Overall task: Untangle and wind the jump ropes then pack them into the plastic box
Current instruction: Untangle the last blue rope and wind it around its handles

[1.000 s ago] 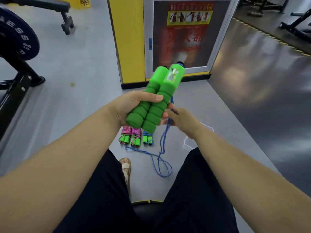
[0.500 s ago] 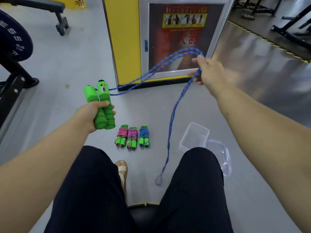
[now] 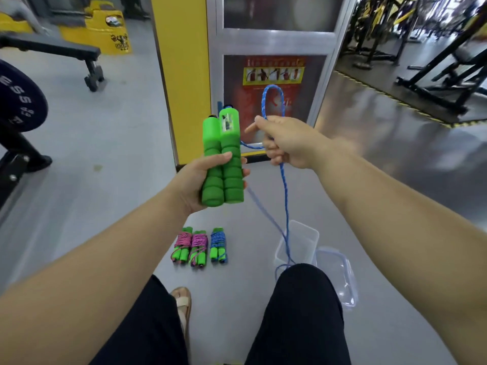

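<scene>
Person is wearing: one black plain cloth leg garment (image 3: pixel 303 312) covering both thighs and knees; one beige strapped open sandal (image 3: pixel 181 301) on the single foot showing. Left hand (image 3: pixel 195 180), right hand (image 3: pixel 287 143) and both forearms (image 3: pixel 105 259) are showing bare.

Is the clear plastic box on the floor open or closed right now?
Open. The clear plastic box stands with no cover on it; its clear blue-edged lid lies flat beside it.

Bright even indoor light, floor (image 3: pixel 382 143) glare at right, wide-angle edge distortion.
</scene>
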`<action>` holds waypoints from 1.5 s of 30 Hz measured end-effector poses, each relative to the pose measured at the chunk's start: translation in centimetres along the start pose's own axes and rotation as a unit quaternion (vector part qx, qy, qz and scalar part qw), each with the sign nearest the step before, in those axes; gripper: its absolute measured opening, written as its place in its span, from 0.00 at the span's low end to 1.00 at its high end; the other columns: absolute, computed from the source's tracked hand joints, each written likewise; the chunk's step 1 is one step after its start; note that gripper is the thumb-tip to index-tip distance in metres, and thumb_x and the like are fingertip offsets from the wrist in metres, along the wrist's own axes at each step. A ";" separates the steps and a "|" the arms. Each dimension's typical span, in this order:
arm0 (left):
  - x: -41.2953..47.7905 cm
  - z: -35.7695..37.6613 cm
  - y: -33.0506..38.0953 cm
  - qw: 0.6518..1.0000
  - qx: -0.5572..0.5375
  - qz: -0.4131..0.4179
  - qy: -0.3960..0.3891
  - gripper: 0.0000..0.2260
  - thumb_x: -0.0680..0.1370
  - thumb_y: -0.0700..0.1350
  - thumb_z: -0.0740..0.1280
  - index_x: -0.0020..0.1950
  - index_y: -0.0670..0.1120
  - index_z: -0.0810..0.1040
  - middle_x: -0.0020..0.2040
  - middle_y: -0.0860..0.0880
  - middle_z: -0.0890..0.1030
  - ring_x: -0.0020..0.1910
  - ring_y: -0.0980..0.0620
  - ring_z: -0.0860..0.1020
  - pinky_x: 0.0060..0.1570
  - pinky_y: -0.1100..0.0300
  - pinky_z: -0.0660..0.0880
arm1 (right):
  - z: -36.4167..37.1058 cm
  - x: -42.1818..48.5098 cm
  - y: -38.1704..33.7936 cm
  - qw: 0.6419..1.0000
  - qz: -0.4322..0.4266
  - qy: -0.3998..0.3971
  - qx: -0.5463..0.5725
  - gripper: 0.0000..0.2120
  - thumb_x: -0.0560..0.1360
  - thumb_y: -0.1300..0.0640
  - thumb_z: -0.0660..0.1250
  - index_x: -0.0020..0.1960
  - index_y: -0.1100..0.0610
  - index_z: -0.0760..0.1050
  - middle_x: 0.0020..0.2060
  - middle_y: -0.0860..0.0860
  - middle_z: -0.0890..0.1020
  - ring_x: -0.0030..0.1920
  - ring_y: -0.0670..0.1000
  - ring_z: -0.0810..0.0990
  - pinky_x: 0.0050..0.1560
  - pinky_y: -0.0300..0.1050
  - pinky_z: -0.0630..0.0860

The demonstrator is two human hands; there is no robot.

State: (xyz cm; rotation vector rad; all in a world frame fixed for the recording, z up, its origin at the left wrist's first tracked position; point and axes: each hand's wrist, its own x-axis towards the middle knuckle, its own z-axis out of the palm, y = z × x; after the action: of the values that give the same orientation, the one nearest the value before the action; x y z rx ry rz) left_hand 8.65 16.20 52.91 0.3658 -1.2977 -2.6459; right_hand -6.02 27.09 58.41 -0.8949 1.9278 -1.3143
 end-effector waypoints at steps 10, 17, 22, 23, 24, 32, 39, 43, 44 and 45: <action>-0.1 2.4 -3.2 0.993 0.015 -0.080 -0.082 0.11 0.71 0.41 0.61 0.46 0.39 0.80 0.40 0.42 0.82 0.36 0.49 0.82 0.42 0.55 0.80 | 0.7 -0.5 3.6 0.994 0.005 0.020 0.104 0.11 0.77 0.67 0.53 0.45 0.62 0.73 0.30 0.55 0.74 0.28 0.50 0.72 0.33 0.42 0.72; 0.4 1.6 -3.4 0.993 0.070 -0.091 -0.032 0.09 0.74 0.36 0.63 0.54 0.39 0.73 0.45 0.41 0.78 0.35 0.48 0.82 0.39 0.54 0.81 | 1.3 -1.2 6.6 0.921 0.072 0.033 0.380 0.15 0.82 0.57 0.51 0.44 0.60 0.74 0.25 0.51 0.80 0.29 0.48 0.80 0.36 0.41 0.78; 0.0 0.5 -4.9 0.988 -0.009 -0.142 -0.061 0.13 0.71 0.39 0.63 0.54 0.38 0.75 0.50 0.38 0.79 0.38 0.47 0.82 0.39 0.55 0.80 | 2.6 -0.8 5.5 0.773 0.121 0.092 0.616 0.19 0.82 0.59 0.48 0.39 0.65 0.70 0.36 0.56 0.76 0.27 0.54 0.79 0.25 0.39 0.76; -0.1 0.4 -5.1 0.987 -0.010 -0.144 -0.070 0.14 0.70 0.40 0.62 0.55 0.38 0.75 0.49 0.39 0.81 0.37 0.47 0.82 0.39 0.55 0.80 | 2.7 -0.5 5.6 0.775 0.125 0.094 0.612 0.18 0.82 0.61 0.48 0.39 0.64 0.70 0.38 0.53 0.75 0.34 0.54 0.81 0.32 0.39 0.78; -0.1 0.3 -5.0 0.988 -0.001 -0.139 -0.072 0.14 0.70 0.41 0.61 0.54 0.38 0.75 0.47 0.41 0.82 0.36 0.48 0.81 0.39 0.56 0.80 | 2.7 -0.1 5.6 0.787 0.122 0.098 0.597 0.17 0.81 0.62 0.48 0.39 0.62 0.69 0.38 0.51 0.74 0.38 0.52 0.80 0.36 0.39 0.78; 0.6 -0.5 -2.2 0.994 -0.102 -0.035 -0.034 0.13 0.73 0.41 0.59 0.53 0.35 0.74 0.42 0.44 0.80 0.36 0.49 0.80 0.39 0.57 0.80 | 7.1 -4.0 10.2 0.926 0.076 0.035 0.369 0.07 0.76 0.58 0.60 0.51 0.53 0.74 0.43 0.48 0.80 0.49 0.49 0.77 0.54 0.48 0.71; 1.4 -2.6 0.6 0.989 -0.083 0.029 0.118 0.09 0.79 0.40 0.56 0.47 0.37 0.73 0.34 0.43 0.80 0.33 0.48 0.80 0.39 0.56 0.80 | 10.7 -4.3 15.2 0.951 0.147 -0.247 -0.116 0.06 0.77 0.57 0.63 0.50 0.58 0.77 0.37 0.50 0.83 0.43 0.50 0.78 0.49 0.43 0.72; -0.1 -10.3 3.0 0.957 0.011 0.003 0.290 0.05 0.79 0.40 0.58 0.51 0.40 0.71 0.39 0.43 0.78 0.29 0.48 0.82 0.31 0.56 0.80 | 4.5 -3.3 20.5 0.796 0.221 -0.162 -0.540 0.16 0.79 0.54 0.55 0.58 0.62 0.75 0.58 0.60 0.78 0.55 0.59 0.76 0.53 0.45 0.70; -0.8 -12.1 2.8 0.948 0.031 -0.032 0.317 0.05 0.79 0.40 0.58 0.53 0.41 0.71 0.41 0.43 0.78 0.29 0.49 0.82 0.29 0.56 0.80 | 3.0 -2.6 20.2 0.789 0.231 -0.133 -0.553 0.18 0.80 0.52 0.54 0.60 0.63 0.74 0.56 0.61 0.78 0.52 0.59 0.76 0.51 0.45 0.70; -1.6 -13.5 2.4 0.939 0.044 -0.068 0.335 0.06 0.79 0.40 0.59 0.53 0.41 0.71 0.42 0.43 0.78 0.28 0.49 0.82 0.28 0.55 0.80 | 1.9 -1.8 19.2 0.795 0.229 -0.116 -0.549 0.20 0.81 0.51 0.52 0.59 0.63 0.74 0.51 0.60 0.78 0.46 0.58 0.76 0.47 0.45 0.70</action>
State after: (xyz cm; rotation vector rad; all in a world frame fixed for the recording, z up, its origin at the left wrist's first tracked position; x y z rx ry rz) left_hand 14.22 5.01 47.09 1.2724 -1.1739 -2.2238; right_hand -6.94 32.73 39.92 -0.9023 2.4258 0.3153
